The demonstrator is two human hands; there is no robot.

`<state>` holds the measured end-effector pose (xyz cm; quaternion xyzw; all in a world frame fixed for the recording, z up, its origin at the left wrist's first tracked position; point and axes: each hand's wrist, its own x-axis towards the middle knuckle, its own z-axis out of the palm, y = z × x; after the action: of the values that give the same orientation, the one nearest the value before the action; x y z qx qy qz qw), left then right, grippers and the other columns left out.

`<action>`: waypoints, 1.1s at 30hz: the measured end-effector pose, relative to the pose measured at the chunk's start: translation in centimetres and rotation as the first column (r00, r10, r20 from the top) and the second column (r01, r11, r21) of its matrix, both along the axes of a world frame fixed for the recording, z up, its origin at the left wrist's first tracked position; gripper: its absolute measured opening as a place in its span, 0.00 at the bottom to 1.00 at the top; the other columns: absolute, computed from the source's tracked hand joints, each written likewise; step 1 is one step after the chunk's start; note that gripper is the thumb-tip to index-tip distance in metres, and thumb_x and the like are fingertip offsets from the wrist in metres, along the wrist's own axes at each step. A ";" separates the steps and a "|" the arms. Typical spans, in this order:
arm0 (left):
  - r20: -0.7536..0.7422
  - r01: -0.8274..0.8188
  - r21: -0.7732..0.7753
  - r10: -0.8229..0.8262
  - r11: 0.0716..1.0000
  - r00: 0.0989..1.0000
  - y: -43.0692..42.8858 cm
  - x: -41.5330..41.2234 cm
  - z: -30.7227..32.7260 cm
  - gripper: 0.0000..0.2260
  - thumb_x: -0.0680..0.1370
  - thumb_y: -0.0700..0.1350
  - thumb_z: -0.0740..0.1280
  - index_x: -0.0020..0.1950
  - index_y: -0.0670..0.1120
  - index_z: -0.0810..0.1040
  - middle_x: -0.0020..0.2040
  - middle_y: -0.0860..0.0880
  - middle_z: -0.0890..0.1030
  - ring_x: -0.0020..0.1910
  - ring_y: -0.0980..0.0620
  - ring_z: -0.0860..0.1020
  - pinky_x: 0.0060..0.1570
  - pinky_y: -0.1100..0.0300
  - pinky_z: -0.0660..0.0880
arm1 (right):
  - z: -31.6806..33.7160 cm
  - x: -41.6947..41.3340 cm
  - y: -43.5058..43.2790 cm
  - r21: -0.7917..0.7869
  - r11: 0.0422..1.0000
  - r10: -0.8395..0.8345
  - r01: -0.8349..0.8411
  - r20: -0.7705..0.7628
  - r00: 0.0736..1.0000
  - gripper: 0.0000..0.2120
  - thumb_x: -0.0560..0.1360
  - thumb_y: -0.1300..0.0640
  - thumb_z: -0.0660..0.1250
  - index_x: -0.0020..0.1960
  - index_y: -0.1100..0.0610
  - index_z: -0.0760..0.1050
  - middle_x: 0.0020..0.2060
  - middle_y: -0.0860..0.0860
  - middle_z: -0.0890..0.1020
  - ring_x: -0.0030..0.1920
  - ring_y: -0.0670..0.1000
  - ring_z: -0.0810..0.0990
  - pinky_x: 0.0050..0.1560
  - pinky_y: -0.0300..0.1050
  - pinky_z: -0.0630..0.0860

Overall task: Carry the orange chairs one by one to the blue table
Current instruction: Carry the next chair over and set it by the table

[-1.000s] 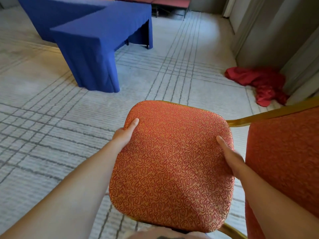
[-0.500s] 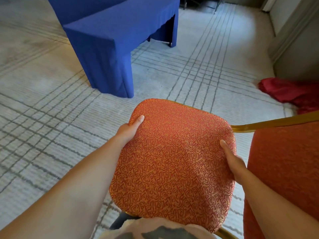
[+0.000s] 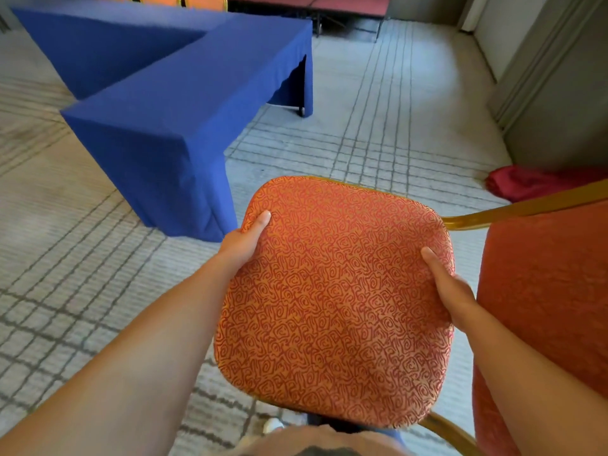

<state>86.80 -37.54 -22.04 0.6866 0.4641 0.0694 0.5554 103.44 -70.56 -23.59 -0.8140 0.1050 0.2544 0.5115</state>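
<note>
I hold an orange chair (image 3: 332, 297) off the floor, its patterned seat cushion facing me and its gold frame and backrest at the right edge. My left hand (image 3: 245, 240) grips the seat's left edge, thumb on top. My right hand (image 3: 452, 291) grips the right edge the same way. The blue table (image 3: 171, 103), draped to the floor in an L shape, stands ahead and to the left, its near corner just beyond the seat. More orange chairs (image 3: 184, 0) show behind the table at the top edge.
Grey carpet (image 3: 378, 126) with dark grid lines covers the floor. A red cloth (image 3: 526, 182) lies crumpled on the floor at the right, beside grey wall panels (image 3: 559, 93). A dark red platform (image 3: 312, 4) stands at the far end.
The blue table has come nearer and the view has tilted up a little. Both hands keep the same grip on the chair seat.
</note>
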 end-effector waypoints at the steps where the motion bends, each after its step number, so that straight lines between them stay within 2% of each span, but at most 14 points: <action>1: 0.002 0.006 -0.009 -0.006 1.000 1.000 0.9 1.4 -0.3 0.37 0.72 0.71 0.61 0.68 0.44 0.75 0.67 0.42 0.76 0.66 0.43 0.74 0.69 0.52 0.68 | 0.0 1.3 0.9 -0.004 1.000 0.004 -0.004 -0.003 1.000 0.57 0.56 0.20 0.65 0.72 0.57 0.69 0.67 0.59 0.75 0.66 0.61 0.74 0.67 0.57 0.69; 6: -0.032 0.010 -0.063 -0.012 0.998 0.999 5.8 9.9 -2.3 0.38 0.71 0.72 0.61 0.68 0.43 0.75 0.66 0.42 0.76 0.65 0.43 0.74 0.67 0.53 0.68 | -1.7 9.7 6.3 0.001 1.000 0.003 -0.003 -0.038 0.999 0.50 0.62 0.23 0.66 0.72 0.57 0.69 0.67 0.59 0.75 0.66 0.61 0.73 0.68 0.58 0.69; 10: -0.050 0.001 -0.095 -0.006 0.995 0.999 10.9 19.3 -2.7 0.51 0.59 0.80 0.61 0.69 0.44 0.75 0.66 0.42 0.77 0.64 0.43 0.75 0.68 0.48 0.69 | -2.1 19.6 11.1 -0.019 1.000 0.011 -0.012 -0.044 0.999 0.48 0.65 0.26 0.66 0.72 0.59 0.69 0.67 0.60 0.75 0.66 0.61 0.73 0.66 0.56 0.69; 11: -0.062 -0.003 -0.099 -0.003 0.995 0.998 12.2 21.9 -2.6 0.52 0.59 0.81 0.60 0.69 0.44 0.74 0.66 0.42 0.77 0.64 0.42 0.75 0.68 0.48 0.69 | -1.8 22.4 12.3 -0.023 1.000 0.010 -0.011 -0.047 0.999 0.48 0.65 0.25 0.66 0.71 0.59 0.70 0.66 0.59 0.76 0.66 0.61 0.74 0.66 0.56 0.69; 18: -0.100 -0.012 -0.076 0.004 0.997 0.995 18.1 36.0 -1.8 0.41 0.70 0.74 0.59 0.68 0.41 0.74 0.65 0.39 0.76 0.63 0.39 0.75 0.66 0.48 0.69 | -0.6 37.7 19.0 -0.068 0.996 0.045 -0.049 -0.051 0.998 0.50 0.62 0.23 0.66 0.70 0.59 0.72 0.64 0.59 0.78 0.63 0.61 0.76 0.65 0.56 0.71; 23: -0.132 -0.015 -0.060 0.007 0.998 0.991 23.0 44.2 -1.6 0.40 0.71 0.73 0.59 0.66 0.41 0.76 0.63 0.39 0.77 0.62 0.40 0.75 0.61 0.52 0.69 | -1.7 45.2 23.6 -0.066 0.997 0.041 -0.048 -0.100 0.994 0.51 0.61 0.22 0.65 0.70 0.59 0.71 0.64 0.59 0.77 0.63 0.61 0.75 0.66 0.57 0.71; 28: -0.124 0.007 -0.061 -0.014 0.998 0.992 27.8 52.3 -2.7 0.42 0.69 0.75 0.61 0.67 0.41 0.76 0.64 0.39 0.78 0.62 0.41 0.76 0.65 0.49 0.70 | -3.3 52.4 27.7 -0.073 0.997 0.011 -0.019 -0.114 0.993 0.60 0.48 0.17 0.64 0.67 0.58 0.74 0.61 0.58 0.79 0.60 0.60 0.77 0.66 0.58 0.72; 33: -0.125 0.042 -0.058 -0.049 0.997 0.991 34.6 62.8 -4.0 0.41 0.70 0.73 0.61 0.66 0.40 0.76 0.65 0.38 0.77 0.64 0.41 0.75 0.66 0.51 0.69 | -4.7 61.7 33.9 -0.087 0.996 -0.035 0.025 -0.109 0.993 0.62 0.46 0.16 0.63 0.66 0.58 0.76 0.59 0.59 0.80 0.58 0.60 0.79 0.65 0.57 0.73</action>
<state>149.56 -2.92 -26.04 0.6843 0.4841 0.0003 0.5452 165.13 -36.65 -28.26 -0.8182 0.1560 0.2864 0.4735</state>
